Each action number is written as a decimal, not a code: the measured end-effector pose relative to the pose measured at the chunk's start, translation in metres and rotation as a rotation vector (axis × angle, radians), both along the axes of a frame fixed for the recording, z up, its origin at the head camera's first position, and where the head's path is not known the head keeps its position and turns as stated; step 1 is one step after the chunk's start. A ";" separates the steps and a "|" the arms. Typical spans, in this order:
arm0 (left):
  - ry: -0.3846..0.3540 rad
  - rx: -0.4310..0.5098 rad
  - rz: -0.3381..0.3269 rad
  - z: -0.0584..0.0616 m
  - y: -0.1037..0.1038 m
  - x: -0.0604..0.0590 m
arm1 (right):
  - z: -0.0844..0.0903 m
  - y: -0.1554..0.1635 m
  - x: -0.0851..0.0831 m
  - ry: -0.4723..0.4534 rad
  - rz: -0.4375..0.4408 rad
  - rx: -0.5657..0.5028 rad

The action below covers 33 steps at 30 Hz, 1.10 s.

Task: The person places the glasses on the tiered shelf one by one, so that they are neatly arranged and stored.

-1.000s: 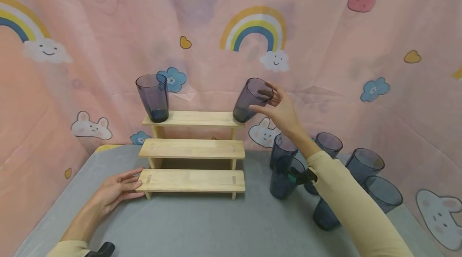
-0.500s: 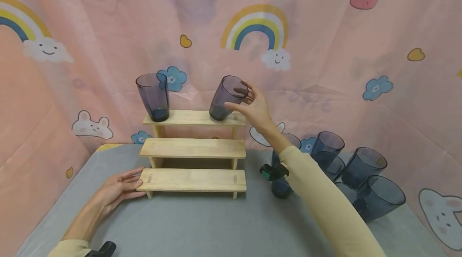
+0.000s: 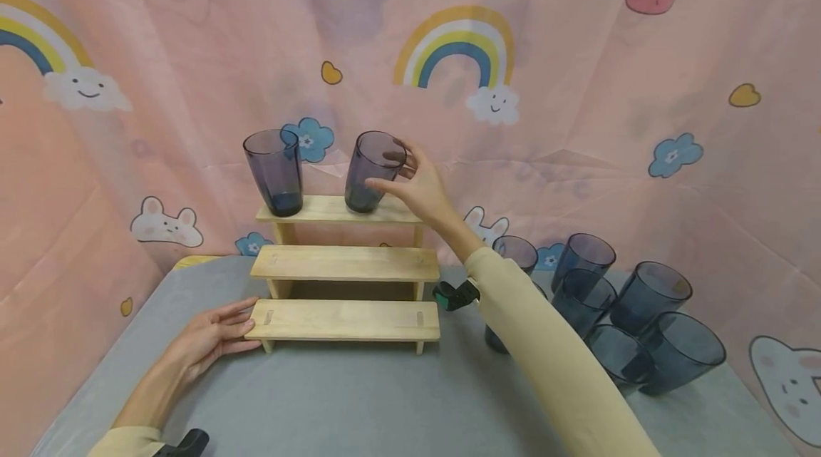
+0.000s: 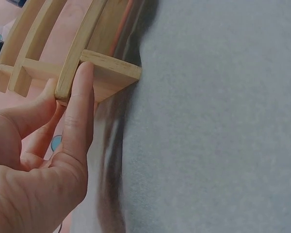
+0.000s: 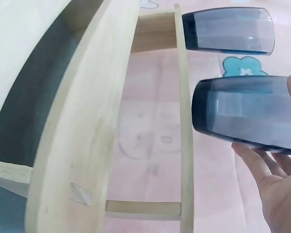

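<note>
in the head view the right hand (image 3: 420, 186) grips a tilted cup (image 3: 370, 172) near the middle of the rack's (image 3: 346, 264) top shelf, further left than half a second ago, close to the second cup (image 3: 274, 172) at the left end. in the left wrist view the left hand (image 4: 48, 160), fingers straight, presses the rack's (image 4: 94, 73) bottom left corner as before. in the right wrist view the fingers (image 5: 269, 167) curl round the cup (image 5: 245, 114), its base just off the shelf edge (image 5: 184, 121).
</note>
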State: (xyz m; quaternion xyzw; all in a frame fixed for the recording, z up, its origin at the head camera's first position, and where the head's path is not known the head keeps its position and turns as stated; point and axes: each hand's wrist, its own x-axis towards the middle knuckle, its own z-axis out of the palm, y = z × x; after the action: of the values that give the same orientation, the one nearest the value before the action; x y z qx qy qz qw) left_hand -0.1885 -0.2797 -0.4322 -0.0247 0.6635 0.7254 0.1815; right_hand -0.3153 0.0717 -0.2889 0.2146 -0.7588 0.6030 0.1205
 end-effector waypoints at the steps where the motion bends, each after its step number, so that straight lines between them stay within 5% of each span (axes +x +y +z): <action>1: -0.001 0.002 0.001 0.000 0.000 0.000 | 0.001 -0.001 -0.001 -0.002 0.004 0.011; 20: -0.029 0.012 0.020 -0.001 0.001 0.000 | 0.021 -0.015 -0.008 -0.046 0.054 0.228; 33: -0.035 0.026 0.022 -0.002 0.001 0.000 | 0.021 -0.024 -0.007 -0.093 0.091 0.206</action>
State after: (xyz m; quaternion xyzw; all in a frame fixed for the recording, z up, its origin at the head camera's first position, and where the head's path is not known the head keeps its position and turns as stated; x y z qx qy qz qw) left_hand -0.1884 -0.2789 -0.4345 -0.0425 0.6506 0.7352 0.1854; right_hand -0.3223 0.0478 -0.2676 0.2320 -0.8109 0.5361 0.0349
